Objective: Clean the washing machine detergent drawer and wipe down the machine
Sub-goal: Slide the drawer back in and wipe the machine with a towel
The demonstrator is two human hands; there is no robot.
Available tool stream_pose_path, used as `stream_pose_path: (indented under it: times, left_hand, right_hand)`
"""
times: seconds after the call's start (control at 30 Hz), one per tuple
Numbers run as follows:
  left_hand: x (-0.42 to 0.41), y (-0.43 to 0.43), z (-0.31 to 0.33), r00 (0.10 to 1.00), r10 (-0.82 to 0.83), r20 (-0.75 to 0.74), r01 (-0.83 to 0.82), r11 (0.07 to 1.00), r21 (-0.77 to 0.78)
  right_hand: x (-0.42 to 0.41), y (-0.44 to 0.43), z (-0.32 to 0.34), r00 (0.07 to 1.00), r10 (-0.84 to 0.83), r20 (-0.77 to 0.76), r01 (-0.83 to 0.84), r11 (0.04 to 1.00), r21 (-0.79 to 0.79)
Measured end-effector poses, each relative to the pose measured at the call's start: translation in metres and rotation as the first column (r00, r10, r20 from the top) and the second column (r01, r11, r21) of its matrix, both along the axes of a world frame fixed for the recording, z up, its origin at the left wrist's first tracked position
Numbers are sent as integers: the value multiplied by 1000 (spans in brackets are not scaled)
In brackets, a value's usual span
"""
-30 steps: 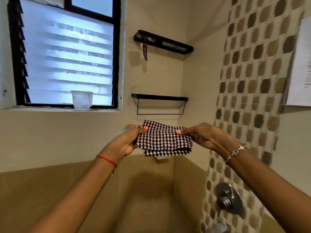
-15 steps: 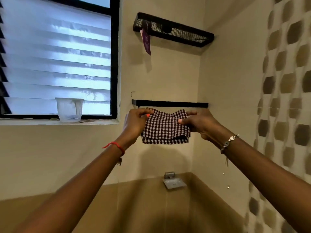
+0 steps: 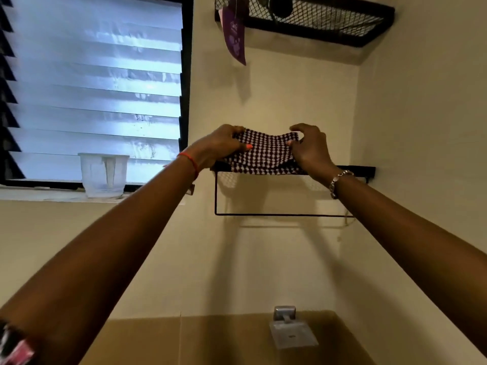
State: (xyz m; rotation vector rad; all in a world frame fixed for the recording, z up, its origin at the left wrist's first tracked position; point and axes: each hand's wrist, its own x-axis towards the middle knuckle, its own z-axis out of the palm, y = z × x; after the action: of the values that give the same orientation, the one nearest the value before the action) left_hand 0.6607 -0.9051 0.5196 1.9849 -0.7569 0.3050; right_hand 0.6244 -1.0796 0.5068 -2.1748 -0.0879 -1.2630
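Note:
A folded dark-and-white checked cloth point(image 3: 263, 154) rests on the lower black wire shelf point(image 3: 366, 170) on the far wall. My left hand point(image 3: 218, 146) grips its left edge, thumb on the front. On the cloth's right edge sits my right hand point(image 3: 311, 146), fingers curled over the top. Both arms are stretched up and forward. The washing machine and its detergent drawer are out of view.
An upper black mesh shelf point(image 3: 316, 19) with a hanging purple tag point(image 3: 234, 35) sits overhead. A clear plastic cup point(image 3: 103, 175) stands on the sill of the louvred window point(image 3: 95, 88). A metal soap dish point(image 3: 291, 333) is fixed low on the wall. A rail point(image 3: 279, 214) hangs under the lower shelf.
Both hands have lifted the cloth from chest height up onto the lower shelf, and the camera has tilted upward and closer to the wall.

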Motion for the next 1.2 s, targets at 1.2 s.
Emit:
stream_pose_path:
  times: [1.2]
  left_hand:
    - [96, -30, 7, 881, 451, 142, -441, 677, 589]
  right_hand:
    - [116, -24, 14, 885, 31, -464, -72, 995, -71]
